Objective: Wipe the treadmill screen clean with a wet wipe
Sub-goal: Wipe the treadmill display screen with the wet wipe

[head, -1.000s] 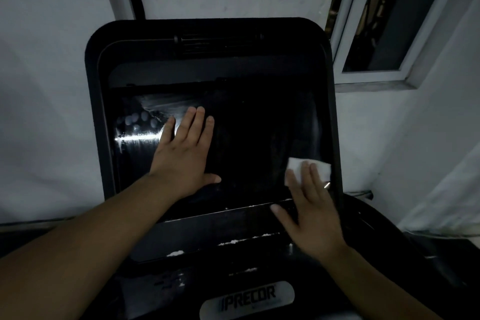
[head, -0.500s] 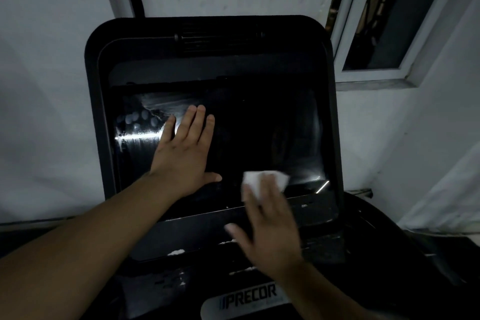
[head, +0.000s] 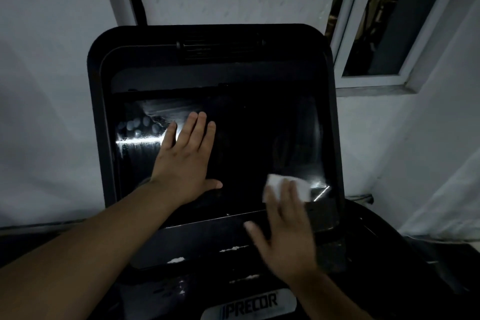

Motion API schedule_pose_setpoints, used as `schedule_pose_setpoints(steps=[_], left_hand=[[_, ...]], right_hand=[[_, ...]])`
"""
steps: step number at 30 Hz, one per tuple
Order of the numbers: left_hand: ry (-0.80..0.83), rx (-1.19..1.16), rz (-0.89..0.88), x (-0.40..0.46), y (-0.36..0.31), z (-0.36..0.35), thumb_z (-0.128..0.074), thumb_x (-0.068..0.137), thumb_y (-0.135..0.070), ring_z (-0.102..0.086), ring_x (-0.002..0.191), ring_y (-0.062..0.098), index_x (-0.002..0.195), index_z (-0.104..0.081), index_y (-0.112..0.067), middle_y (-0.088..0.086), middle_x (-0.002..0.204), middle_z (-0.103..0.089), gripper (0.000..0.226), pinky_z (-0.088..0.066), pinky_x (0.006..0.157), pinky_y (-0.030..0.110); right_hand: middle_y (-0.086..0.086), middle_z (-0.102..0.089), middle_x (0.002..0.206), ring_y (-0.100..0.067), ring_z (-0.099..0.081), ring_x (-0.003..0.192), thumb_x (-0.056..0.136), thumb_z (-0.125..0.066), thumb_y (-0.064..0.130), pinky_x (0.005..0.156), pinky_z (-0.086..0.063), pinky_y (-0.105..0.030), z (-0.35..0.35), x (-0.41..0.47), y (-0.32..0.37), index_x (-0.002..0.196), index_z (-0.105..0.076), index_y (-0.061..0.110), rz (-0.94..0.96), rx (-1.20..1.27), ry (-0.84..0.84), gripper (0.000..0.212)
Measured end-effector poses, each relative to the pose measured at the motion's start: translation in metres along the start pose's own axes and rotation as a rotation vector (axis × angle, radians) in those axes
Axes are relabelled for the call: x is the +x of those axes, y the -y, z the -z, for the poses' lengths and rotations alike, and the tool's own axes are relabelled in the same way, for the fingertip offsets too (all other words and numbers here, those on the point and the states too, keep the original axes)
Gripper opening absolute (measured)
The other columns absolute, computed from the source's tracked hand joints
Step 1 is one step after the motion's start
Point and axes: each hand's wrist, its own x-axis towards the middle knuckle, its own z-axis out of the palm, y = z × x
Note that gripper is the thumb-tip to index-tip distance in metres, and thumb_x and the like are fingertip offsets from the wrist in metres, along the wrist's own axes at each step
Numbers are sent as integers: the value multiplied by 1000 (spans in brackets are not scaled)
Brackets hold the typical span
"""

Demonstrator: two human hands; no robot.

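Observation:
The black treadmill screen fills the middle of the head view, set in a dark rounded console frame. My left hand lies flat on the glass left of centre, fingers together and pointing up, holding nothing. My right hand presses a white wet wipe against the screen's lower right part, near the bottom edge. Smears and a bright streak show on the glass at the upper left, beside my left hand.
A Precor label sits on the console below the screen. White walls stand behind and to the sides. A white-framed window is at the upper right. The console's lower trim shows small white chips.
My right hand with the wipe slid left along the screen's bottom, then back to the right. My left hand has stayed flat in place.

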Motion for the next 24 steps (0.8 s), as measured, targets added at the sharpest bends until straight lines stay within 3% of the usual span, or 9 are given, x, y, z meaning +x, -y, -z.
schedule_pose_setpoints(steps=[3,5,7,11,14,16,18,23,24], left_hand=[[19,-12,-3,0,1,4,-52,80,-83,34,150,25,156,26,-12,13,164,33,130,11,124,53],[25,-75,-18,-2,3,10,-53,83,-80,33,150,22,157,23,-14,10,165,32,125,10,125,50],[-74,-165,-56,-10,8,15,-52,87,-74,24,154,20,161,13,-14,10,168,23,116,4,127,48],[-436,-250,-119,-52,27,12,-62,98,-42,-29,152,29,154,-40,-7,15,163,-33,70,-27,122,50],[-600,-260,-137,-85,48,-4,-66,95,-22,-62,119,31,127,-71,-10,9,132,-66,34,-50,97,48],[-623,-251,-131,-101,58,-13,-67,94,-18,-67,97,30,111,-77,-9,6,110,-72,21,-54,80,46],[-611,-227,-112,-114,67,-17,-66,95,-18,-64,84,28,104,-79,-9,5,95,-71,18,-54,72,42],[-565,-151,-49,-134,86,-28,-63,97,-20,-61,75,27,100,-78,-8,5,84,-68,20,-52,63,39],[-559,-135,-46,-136,90,-31,-61,98,-21,-62,78,29,102,-78,-7,6,87,-68,22,-52,65,40]], right_hand=[[-20,-24,166,-35,-17,156,99,-49,66,121,-31,-54,-10,-2,42,155,-41,11,101,51,42,79],[-18,-26,166,-32,-17,157,100,-49,64,119,-34,-53,-6,-1,31,155,-41,14,121,27,63,76],[-16,-28,166,-32,-19,156,101,-47,63,117,-36,-53,2,2,7,156,-40,15,104,4,69,74],[-16,-19,169,-30,-9,158,101,-33,67,118,-35,-55,11,13,-17,158,-35,14,-57,-15,80,78],[-19,-19,168,-32,-9,158,100,-35,69,120,-31,-55,7,10,8,156,-38,10,-36,26,87,82],[-21,-25,166,-36,-17,156,99,-44,67,120,-32,-55,-2,0,25,153,-44,9,126,46,89,80],[-18,-25,166,-34,-19,156,99,-46,66,120,-32,-53,-4,-3,29,153,-45,12,258,17,111,77],[-19,-21,167,-34,-14,157,102,-41,61,119,-33,-57,-5,17,40,155,-40,11,29,-3,67,74],[-20,-21,167,-35,-13,157,100,-42,63,119,-32,-56,-8,15,52,155,-41,11,66,4,91,76]])
